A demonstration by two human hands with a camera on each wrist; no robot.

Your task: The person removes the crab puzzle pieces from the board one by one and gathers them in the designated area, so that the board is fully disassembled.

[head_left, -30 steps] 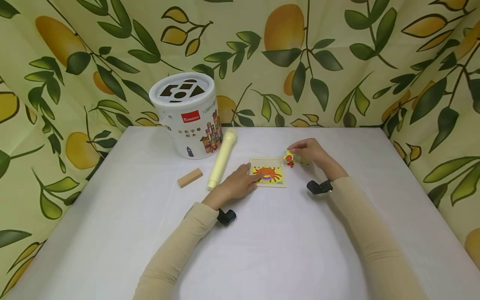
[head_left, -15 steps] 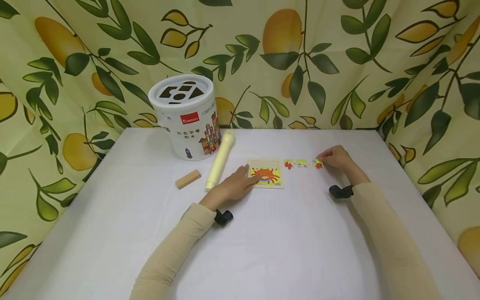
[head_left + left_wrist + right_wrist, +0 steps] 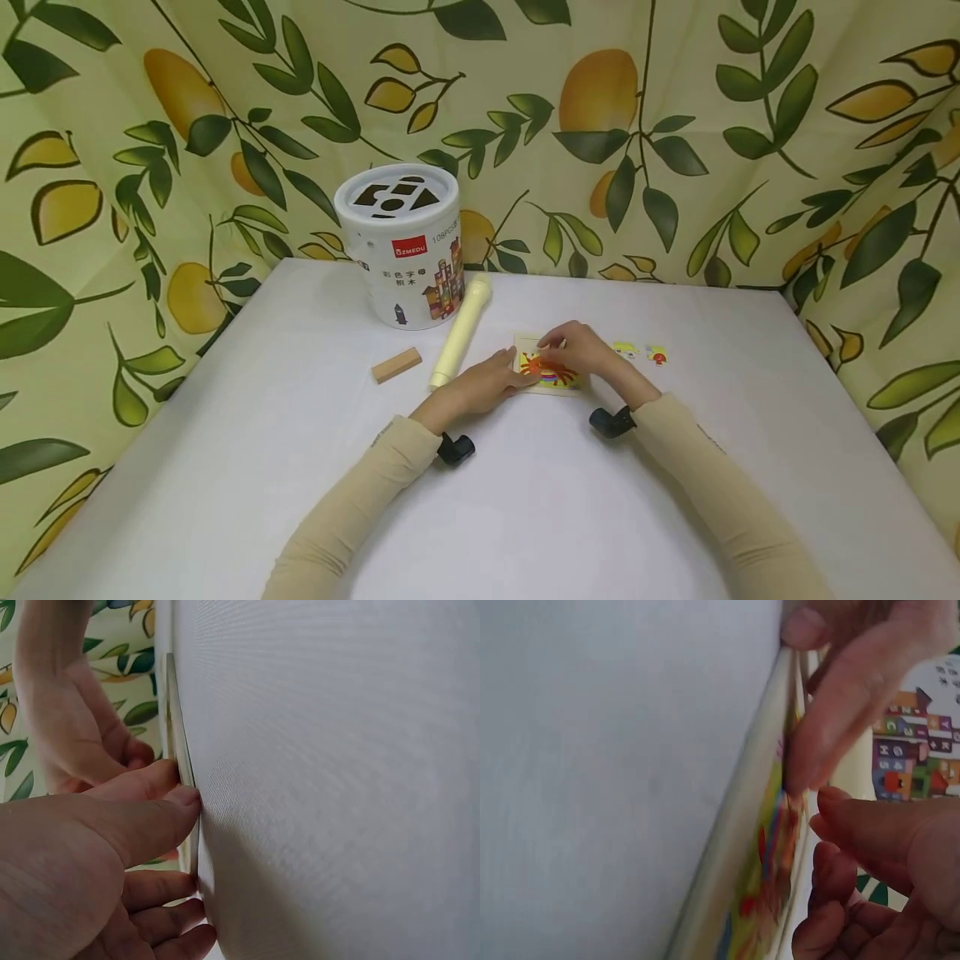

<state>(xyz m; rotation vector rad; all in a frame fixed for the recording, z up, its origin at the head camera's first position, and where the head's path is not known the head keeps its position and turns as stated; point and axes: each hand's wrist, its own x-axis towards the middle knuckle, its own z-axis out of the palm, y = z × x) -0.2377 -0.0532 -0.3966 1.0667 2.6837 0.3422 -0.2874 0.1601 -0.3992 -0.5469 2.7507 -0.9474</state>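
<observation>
Two bare hands meet at a small square puzzle board (image 3: 555, 394), pale and slim-edged like thin wood, its glossy printed inlay showing an orange, crab-like creature (image 3: 551, 370) with a striped belly on yellow. The left hand (image 3: 483, 383) holds the board at its near left corner: the thumb sits against the edge, the index finger lies across the picture, and the other fingertips bunch along the side. The right hand (image 3: 581, 346) hangs over the far part of the board with thumb and fingertips drawn narrowly together; whether a piece is pinched between them I cannot tell.

Just to the right of the board lie two loose puzzle pieces (image 3: 656, 356), flat and knobbly-edged, one partly yellow with a red patch. To the board's left slants a smooth cream-coloured rod (image 3: 459, 333), rounded and thicker at its far end. Further left is a plain rectangular block (image 3: 396, 365) with visible wooden corners. Behind and left of the board stands a white cylindrical bucket (image 3: 401, 258), its lid cut with round, triangular and straight-sided holes. Beneath the board, white cloth (image 3: 480, 533) shows a fine weave; beyond hangs a softly creased, fruit-printed curtain (image 3: 600, 167).
</observation>
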